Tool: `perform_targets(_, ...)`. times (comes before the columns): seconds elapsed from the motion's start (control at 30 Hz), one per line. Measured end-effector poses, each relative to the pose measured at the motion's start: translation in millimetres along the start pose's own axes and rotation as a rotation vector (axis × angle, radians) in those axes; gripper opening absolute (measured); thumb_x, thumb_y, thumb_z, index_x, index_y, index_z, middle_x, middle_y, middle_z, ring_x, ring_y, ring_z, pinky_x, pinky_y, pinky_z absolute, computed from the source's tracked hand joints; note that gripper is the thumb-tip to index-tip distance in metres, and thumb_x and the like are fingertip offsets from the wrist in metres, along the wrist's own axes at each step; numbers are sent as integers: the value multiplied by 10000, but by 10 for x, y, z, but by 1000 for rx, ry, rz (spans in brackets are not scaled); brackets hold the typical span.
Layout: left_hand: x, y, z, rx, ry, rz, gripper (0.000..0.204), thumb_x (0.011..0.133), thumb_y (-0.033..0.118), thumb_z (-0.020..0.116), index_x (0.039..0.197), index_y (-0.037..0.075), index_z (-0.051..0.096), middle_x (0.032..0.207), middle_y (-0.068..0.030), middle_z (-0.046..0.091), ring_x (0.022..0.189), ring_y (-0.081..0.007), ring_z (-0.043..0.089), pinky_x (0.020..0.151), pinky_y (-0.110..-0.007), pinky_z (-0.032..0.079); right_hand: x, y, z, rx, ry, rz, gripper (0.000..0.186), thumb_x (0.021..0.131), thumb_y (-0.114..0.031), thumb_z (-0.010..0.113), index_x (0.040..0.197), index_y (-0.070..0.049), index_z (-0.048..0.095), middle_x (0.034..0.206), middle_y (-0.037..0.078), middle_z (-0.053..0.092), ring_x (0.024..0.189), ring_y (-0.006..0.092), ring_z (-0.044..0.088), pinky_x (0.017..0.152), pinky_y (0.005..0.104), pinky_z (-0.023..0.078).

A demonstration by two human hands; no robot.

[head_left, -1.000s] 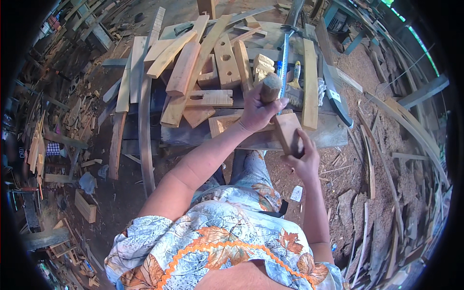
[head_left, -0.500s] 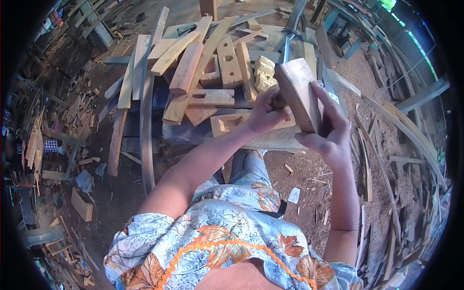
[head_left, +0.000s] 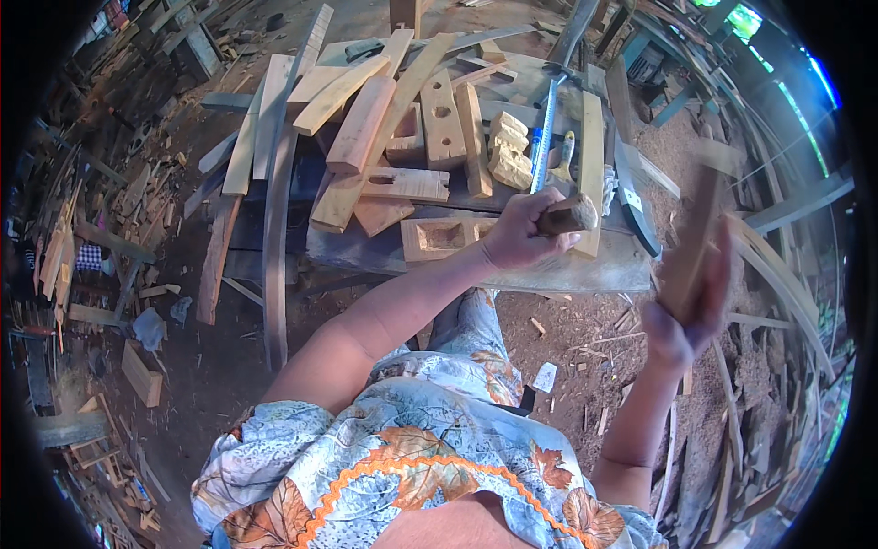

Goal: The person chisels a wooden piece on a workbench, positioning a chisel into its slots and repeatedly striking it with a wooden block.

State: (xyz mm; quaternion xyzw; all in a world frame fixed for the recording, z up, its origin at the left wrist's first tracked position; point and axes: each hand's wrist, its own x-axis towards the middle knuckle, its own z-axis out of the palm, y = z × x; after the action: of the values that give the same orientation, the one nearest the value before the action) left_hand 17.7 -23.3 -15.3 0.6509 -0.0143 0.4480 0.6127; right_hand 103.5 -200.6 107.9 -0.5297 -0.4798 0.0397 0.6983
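My left hand point(head_left: 530, 229) is closed round the thick round wooden handle of a chisel point(head_left: 571, 216), above the near edge of the bench; its blade is hidden below my hand. Away to the right and raised, my right hand point(head_left: 688, 316) grips a long wooden block point(head_left: 700, 229), smeared by motion. Beside my left wrist lies a pale piece of wood point(head_left: 416, 240) with rectangular recesses cut into it. Part of that piece is covered by my left hand and forearm.
Several cut boards point(head_left: 361, 128) and a board with round holes point(head_left: 441, 114) crowd the bench point(head_left: 585, 277). A blue ruler point(head_left: 545, 128), a paintbrush point(head_left: 565, 156), a notched block point(head_left: 508, 151) and a dark-handled blade point(head_left: 631, 197) lie at right. Long offcuts point(head_left: 782, 274) lean beyond.
My right hand has swung the wooden block away to the right, off the chisel's handle. My left hand still grips the chisel, slightly further right, with its handle end now showing.
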Motion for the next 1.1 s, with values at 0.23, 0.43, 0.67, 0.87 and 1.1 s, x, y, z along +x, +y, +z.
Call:
perform_targets(0.23,-12,-51,48,-29,-57,0,283,702,130,763,894,52,571,695,-45,549,620,-113,543,585,-286,456,-108,104,29,-204,-175,311,1045,509,-214,780,1425,57,357,1244,163,535,1178,270,511,1020,366,367)
perform_targets(0.43,-74,-61,81,291,-141,52,317,659,211,757,870,82,559,713,-102,589,617,-284,620,543,-360,471,-194,128,-265,-167,14,-106,1003,561,-257,806,1410,49,370,1276,208,522,1081,249,570,978,386,423)
perform_targets(0.67,-123,-174,112,361,-139,209,353,609,223,765,876,80,584,724,-74,575,631,-277,589,569,-367,449,-432,190,-301,-299,4,261,1044,559,-330,803,1422,41,347,1257,182,539,1103,259,562,977,384,398)
perform_targets(0.87,-138,-169,113,381,-151,165,363,613,225,773,891,85,586,716,-75,566,628,-290,584,567,-366,447,-467,172,-160,-264,-6,20,1053,547,-282,800,1435,26,325,1207,167,546,988,244,597,849,355,454)
perform_targets(1.1,-150,-100,170,484,-78,262,391,613,229,751,904,96,527,749,-95,593,695,-321,632,589,-414,486,-586,243,-282,-247,40,145,1017,556,-174,743,1456,6,307,1196,175,551,899,184,593,803,280,461)
